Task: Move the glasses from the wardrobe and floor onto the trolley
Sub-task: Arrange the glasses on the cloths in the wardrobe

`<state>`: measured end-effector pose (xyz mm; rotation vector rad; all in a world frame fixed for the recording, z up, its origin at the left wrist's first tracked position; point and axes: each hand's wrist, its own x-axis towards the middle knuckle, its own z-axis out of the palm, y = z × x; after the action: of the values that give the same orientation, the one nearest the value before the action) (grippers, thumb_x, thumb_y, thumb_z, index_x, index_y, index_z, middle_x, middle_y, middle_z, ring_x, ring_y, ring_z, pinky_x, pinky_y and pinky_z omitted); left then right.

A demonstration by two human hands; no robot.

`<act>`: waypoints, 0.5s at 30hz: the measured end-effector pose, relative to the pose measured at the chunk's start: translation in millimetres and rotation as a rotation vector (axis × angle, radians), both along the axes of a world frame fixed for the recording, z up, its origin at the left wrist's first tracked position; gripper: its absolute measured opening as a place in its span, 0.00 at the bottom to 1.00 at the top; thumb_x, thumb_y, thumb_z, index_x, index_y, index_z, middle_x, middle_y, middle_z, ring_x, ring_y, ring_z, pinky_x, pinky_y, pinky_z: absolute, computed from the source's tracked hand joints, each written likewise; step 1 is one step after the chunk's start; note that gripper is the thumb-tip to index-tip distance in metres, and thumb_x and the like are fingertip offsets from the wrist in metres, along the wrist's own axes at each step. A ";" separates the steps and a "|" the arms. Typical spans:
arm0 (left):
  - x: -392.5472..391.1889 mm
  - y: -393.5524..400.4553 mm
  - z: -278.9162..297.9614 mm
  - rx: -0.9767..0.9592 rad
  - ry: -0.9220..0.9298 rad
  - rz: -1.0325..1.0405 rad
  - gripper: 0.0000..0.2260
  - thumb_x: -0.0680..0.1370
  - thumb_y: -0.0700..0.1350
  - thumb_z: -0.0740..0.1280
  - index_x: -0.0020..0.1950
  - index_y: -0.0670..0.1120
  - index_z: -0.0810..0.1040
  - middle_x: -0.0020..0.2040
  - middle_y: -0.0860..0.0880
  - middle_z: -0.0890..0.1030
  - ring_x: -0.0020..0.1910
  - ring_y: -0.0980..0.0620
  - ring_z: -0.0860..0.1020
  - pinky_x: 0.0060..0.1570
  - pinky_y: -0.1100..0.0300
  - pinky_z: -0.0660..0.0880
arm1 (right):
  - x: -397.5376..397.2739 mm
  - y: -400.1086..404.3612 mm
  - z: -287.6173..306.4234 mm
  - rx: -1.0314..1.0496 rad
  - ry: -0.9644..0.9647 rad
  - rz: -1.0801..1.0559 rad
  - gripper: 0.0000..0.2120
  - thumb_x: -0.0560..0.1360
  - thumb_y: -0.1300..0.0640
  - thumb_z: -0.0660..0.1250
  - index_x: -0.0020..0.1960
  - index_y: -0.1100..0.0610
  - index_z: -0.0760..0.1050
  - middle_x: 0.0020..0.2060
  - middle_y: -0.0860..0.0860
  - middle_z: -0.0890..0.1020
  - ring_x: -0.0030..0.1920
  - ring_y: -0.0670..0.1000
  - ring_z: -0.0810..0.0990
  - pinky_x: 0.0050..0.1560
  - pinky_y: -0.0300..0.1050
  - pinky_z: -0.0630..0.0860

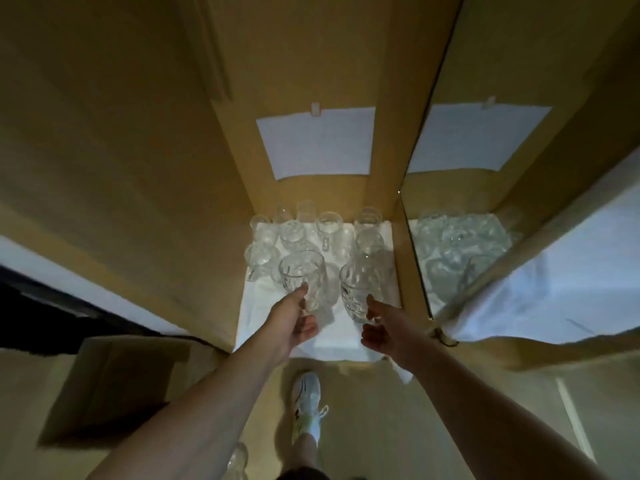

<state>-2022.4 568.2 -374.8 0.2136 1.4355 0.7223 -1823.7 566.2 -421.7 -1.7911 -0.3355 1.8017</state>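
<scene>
two tall cut glasses are held side by side over the front part of the wardrobe floor, which is covered by a white cloth (256, 320). the left glass (304, 278) is tilted, its long axis running from its base near the palm up and away to its open rim, which points toward the back of the wardrobe and slightly left. the left hand (298, 323) grips it low down, thumb on the near side and fingers curled under its base. the right glass (360, 289) leans much the same way, rim away from the person, base toward the front edge of the cloth. the right hand (377, 327) holds it by the lower part, thumb against the glass and fingers curled round beneath. the two glasses are near each other but apart.

behind them, a cluster of other glasses (311, 230) stands upright on the cloth toward the back edge and the back left corner, rims up. a sheet of white paper (318, 143) is taped to the back wall of the wardrobe (384, 168). a mirrored door (485, 202) on the right reflects the paper and glasses. below the front edge, a white shoe (306, 400) stands on the room floor, a cardboard box (114, 386) lies at the left, and more glass (239, 459) shows at the bottom edge of the view, too blurred to tell its shape.
</scene>
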 end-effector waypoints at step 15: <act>-29.0 -83.5 139.8 0.341 0.160 -0.043 0.18 0.83 0.53 0.62 0.36 0.45 0.70 0.32 0.41 0.75 0.31 0.45 0.74 0.30 0.55 0.81 | -3.7 -87.4 167.6 0.332 0.041 0.054 0.18 0.78 0.45 0.64 0.36 0.55 0.72 0.26 0.54 0.78 0.27 0.53 0.79 0.49 0.53 0.82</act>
<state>-2051.4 484.7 -235.0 0.5753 1.4462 0.9295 -1827.4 478.8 -254.1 -1.5245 -0.6325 1.6998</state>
